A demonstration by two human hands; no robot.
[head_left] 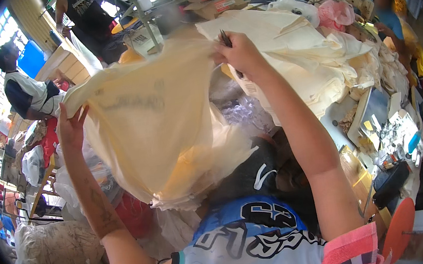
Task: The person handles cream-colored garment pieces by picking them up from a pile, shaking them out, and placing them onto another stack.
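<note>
A thin cream cloth point(137, 119) is stretched up in front of me, its lower folds hanging over my lap and blurred by motion. My left hand point(72, 128) pinches its upper left edge, the other fingers partly spread. At the opposite upper corner, my right hand point(240, 54) grips the fabric between thumb and fingers. A slim dark pointed tool point(225, 38), perhaps thread snips, sticks out of the right fist. Dark handwritten-looking marks show faintly on the cloth. Beyond the right hand, a heap of similar cream fabric pieces point(295, 44) covers the table.
A bulging clear plastic bag point(58, 251) sits at the lower left. On the right are a cluttered tray point(400, 136) and an orange round disc point(399, 228). Flattened cardboard boxes point(217, 1) lie at the back. Several people are nearby, two at the far left.
</note>
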